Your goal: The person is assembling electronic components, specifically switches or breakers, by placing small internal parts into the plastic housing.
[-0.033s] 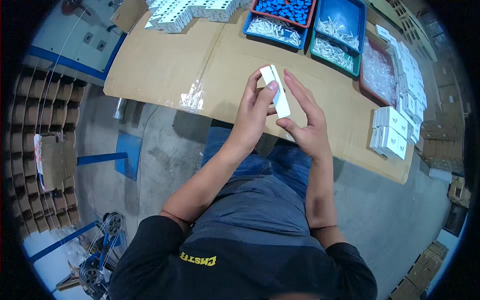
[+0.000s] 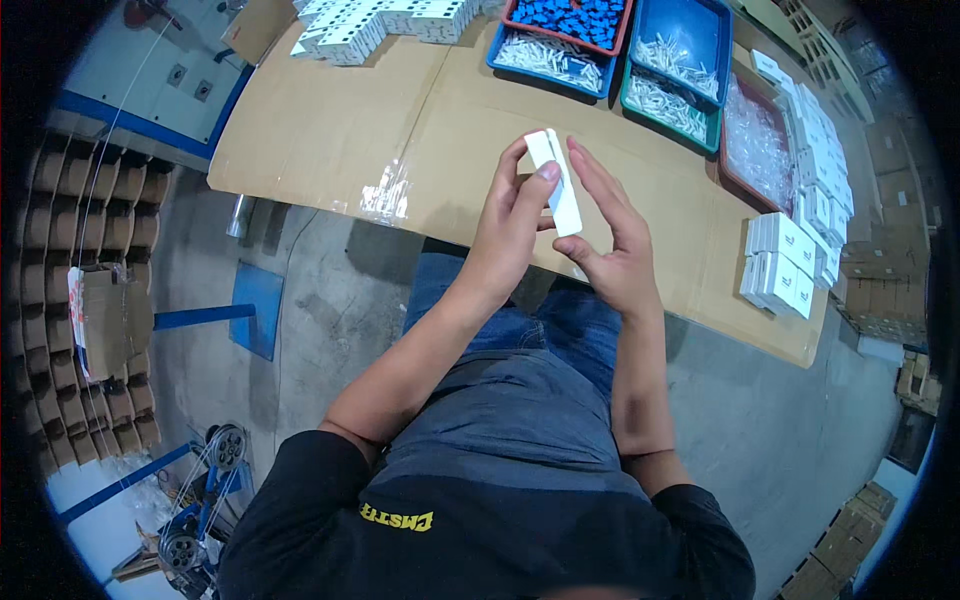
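Upright above the table's near edge is a slim white box-like piece (image 2: 563, 203), tilted a little, with a thin seam near its upper end. My left hand (image 2: 508, 225) grips it from the left, thumb pressed on its near face and fingers behind it. My right hand (image 2: 622, 250) is beside it on the right, fingers stretched and apart from the thumb. The right thumb tip is at the piece's lower end; whether it touches I cannot tell. What the far side of the piece looks like is hidden.
A cardboard-covered table (image 2: 330, 130) lies before me. At its back stand a red tray of blue parts (image 2: 570, 18), trays of small white parts (image 2: 545, 58), and a tray of clear bags (image 2: 755, 140). White stacks (image 2: 780, 262) line the right; more white pieces (image 2: 345, 42) are back left.
The white piece and my left hand have shifted very slightly to the right. Everything else looks the same.
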Demonstrator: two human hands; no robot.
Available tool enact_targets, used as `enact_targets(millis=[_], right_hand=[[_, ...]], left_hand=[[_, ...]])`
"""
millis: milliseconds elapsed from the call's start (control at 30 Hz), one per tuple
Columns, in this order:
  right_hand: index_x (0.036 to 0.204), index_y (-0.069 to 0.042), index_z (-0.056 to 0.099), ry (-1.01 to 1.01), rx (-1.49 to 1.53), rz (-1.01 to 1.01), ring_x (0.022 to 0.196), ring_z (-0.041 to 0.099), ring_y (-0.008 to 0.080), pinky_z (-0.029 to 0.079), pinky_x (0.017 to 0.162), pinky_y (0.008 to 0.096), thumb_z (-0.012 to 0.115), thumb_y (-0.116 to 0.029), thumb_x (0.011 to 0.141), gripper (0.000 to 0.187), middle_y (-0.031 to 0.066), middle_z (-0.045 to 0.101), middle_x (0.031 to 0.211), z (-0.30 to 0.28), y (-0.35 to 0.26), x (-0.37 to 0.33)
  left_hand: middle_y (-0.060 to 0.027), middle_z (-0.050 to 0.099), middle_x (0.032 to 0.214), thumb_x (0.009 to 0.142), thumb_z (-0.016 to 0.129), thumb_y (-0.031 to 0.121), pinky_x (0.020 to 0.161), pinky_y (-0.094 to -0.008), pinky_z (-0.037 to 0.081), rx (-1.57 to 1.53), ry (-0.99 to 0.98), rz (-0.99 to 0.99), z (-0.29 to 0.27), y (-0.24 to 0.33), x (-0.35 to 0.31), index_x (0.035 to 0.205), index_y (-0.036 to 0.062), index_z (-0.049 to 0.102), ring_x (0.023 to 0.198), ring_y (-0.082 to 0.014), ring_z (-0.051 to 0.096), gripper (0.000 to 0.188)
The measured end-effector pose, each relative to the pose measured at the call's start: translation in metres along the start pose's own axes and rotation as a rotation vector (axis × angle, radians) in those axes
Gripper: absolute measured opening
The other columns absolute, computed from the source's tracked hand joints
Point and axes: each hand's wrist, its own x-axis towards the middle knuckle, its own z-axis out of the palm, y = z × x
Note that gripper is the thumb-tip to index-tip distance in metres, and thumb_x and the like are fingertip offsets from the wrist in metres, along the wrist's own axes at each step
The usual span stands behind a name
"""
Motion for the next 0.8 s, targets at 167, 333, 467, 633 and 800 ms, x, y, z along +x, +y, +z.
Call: enact_targets(millis=[167,333,467,633,800], right_hand=[[0.146,-0.006,0.053,0.088,0.134,-0.097,0.141,0.048,0.0367,0.043,0.111,0.0438,0.083,-0.042,0.079,0.082,0.0201,0.049,0.152,0.013,-0.007,0.003],[0.147,-0.002,0.050,0.144,0.133,-0.179,0.140,0.048,0.0396,0.042,0.111,0.0449,0.076,-0.049,0.084,0.083,0.0256,0.048,0.151,0.019,-0.012,0.006],[0.148,0.005,0.045,0.205,0.131,-0.125,0.139,0.048,0.0420,0.041,0.112,0.0459,0.061,-0.058,0.094,0.085,0.0286,0.046,0.151,0.026,-0.021,0.003],[0.147,0.009,0.043,0.202,-0.046,-0.236,0.138,0.048,0.0445,0.040,0.112,0.0473,0.048,-0.060,0.100,0.084,0.0309,0.046,0.150,0.027,-0.016,0.007],[0.146,0.011,0.044,0.241,-0.059,-0.193,0.135,0.050,0.0455,0.041,0.112,0.0478,0.040,-0.060,0.103,0.083,0.0315,0.048,0.147,0.032,-0.017,0.003]], left_hand=[[-0.0104,0.056,0.120,0.106,0.050,0.036,0.086,-0.0321,0.056,0.049,-0.072,0.067,0.016,0.012,-0.015,0.153,0.0076,0.029,0.104,-0.0143,0.060,0.059],[-0.0089,0.055,0.125,0.108,0.044,0.036,0.086,-0.0304,0.055,-0.013,-0.141,0.080,0.014,0.009,-0.019,0.156,0.0077,0.029,0.103,-0.0124,0.058,0.058],[-0.0087,0.055,0.129,0.110,0.040,0.034,0.091,-0.0258,0.049,0.075,-0.149,0.099,0.018,0.011,-0.024,0.157,0.0048,0.032,0.109,-0.0106,0.054,0.056],[-0.0083,0.056,0.127,0.110,0.039,0.032,0.099,-0.0262,0.043,0.091,-0.118,0.127,0.022,0.014,-0.027,0.154,0.0011,0.034,0.114,-0.0114,0.051,0.054],[-0.0084,0.056,0.125,0.110,0.039,0.031,0.100,-0.0266,0.042,0.104,-0.114,0.141,0.025,0.008,-0.025,0.152,0.0003,0.038,0.114,-0.0117,0.050,0.052]])
